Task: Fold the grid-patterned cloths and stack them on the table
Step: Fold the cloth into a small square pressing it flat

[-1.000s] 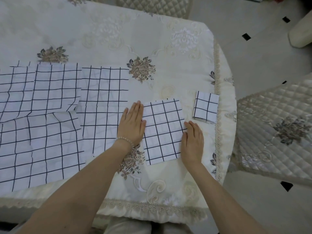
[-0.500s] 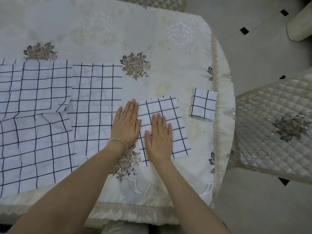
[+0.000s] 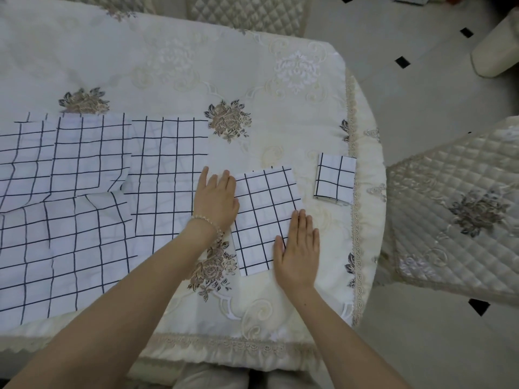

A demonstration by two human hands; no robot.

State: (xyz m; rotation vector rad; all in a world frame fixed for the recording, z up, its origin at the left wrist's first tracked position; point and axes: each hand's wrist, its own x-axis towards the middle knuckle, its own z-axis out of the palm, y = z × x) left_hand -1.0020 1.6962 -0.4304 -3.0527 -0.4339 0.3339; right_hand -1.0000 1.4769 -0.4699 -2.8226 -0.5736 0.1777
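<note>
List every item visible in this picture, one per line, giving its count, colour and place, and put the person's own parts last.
half-folded cloth: one, white with dark grid, table's right part, under both hands.
small folded cloth: one, same pattern, near the table's right edge.
unfolded cloths: several overlapping, same pattern, left side; exact count unclear.
tablecloth: one, cream, floral, covering the table.
quilted chair cushions: two, cream, right and top.
bracelet: one, pearly, left wrist.
left hand: flat on the cloth's left edge.
right hand: flat on its lower right corner.
</note>
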